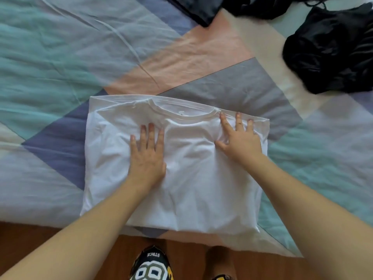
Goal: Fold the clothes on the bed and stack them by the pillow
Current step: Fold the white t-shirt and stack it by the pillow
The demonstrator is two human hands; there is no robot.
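A white T-shirt (191, 184) lies folded into a rectangle near the front edge of the bed (60, 57), its collar facing away from me. My left hand (148, 156) lies flat on the shirt's left half, fingers straight and spread. My right hand (239, 138) presses flat on the upper right part, just below the collar, fingers spread toward the far edge. Neither hand grips the cloth.
A crumpled black garment (331, 51) sits at the right rear of the bed. More dark clothes (212, 7) lie along the top edge. The patchwork cover has teal, pink, grey and blue panels. Wooden floor (30, 237) and my feet show below the bed edge.
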